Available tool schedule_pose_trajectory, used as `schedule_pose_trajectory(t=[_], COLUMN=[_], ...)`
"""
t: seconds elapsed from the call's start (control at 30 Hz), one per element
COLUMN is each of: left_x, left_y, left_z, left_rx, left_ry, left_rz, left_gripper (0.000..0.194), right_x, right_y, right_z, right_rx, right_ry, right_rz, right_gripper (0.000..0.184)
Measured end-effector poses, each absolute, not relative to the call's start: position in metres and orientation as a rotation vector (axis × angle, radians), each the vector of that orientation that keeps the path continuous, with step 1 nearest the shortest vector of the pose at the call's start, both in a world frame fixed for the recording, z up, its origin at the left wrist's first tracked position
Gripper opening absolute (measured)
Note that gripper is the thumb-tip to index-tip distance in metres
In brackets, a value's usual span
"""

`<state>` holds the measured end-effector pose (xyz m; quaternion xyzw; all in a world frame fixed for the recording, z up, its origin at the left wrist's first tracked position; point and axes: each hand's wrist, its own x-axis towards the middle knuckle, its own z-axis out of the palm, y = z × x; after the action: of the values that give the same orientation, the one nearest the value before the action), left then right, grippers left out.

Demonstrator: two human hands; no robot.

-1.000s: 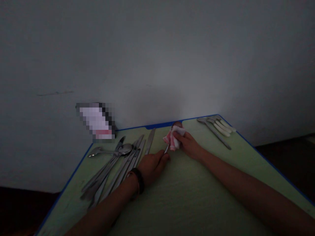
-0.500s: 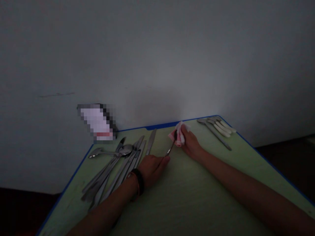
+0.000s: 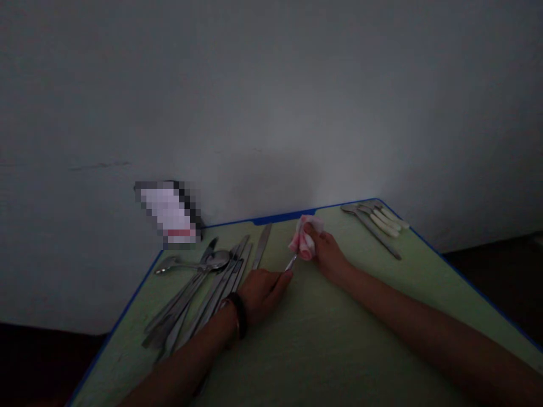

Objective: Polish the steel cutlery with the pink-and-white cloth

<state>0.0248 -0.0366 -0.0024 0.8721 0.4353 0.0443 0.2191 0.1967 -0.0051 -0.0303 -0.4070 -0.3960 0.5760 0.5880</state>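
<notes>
Slim silver metal utensil (image 3: 291, 262), its far end hidden in a crumpled pink-and-white cloth (image 3: 306, 240), sits above the green blue-edged table (image 3: 339, 339), gripped by the left hand (image 3: 263, 291); the right hand's (image 3: 328, 254) fingers pinch the cloth.

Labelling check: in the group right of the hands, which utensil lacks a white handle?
The leftmost one, the spoon: its handle is grey, while the other utensils have white ones.
</notes>
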Motion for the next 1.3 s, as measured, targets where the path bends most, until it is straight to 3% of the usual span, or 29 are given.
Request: schedule_pose_trajectory(t=[0.77,1.13,1.3], left_x=[0.023,0.026,0.026], left_y=[-0.033,-0.035,-0.035], left_z=[-0.012,-0.005,-0.004], left_rx=[2.432,2.383,2.372], left_ry=[1.227,1.229,1.214], left_rz=[0.163,0.181,0.191], left_gripper=[0.051,0.050,0.049], right_x=[0.206,0.205,0.204], right_y=[0.009,0.006,0.008], right_z=[-0.036,-0.036,-0.034], right_rx=[-0.747,-0.843,-0.825], right_ry=[-0.833,-0.995,-0.904], right_rz=[1.407,1.349,1.467], right_gripper=[0.027,0.037,0.025])
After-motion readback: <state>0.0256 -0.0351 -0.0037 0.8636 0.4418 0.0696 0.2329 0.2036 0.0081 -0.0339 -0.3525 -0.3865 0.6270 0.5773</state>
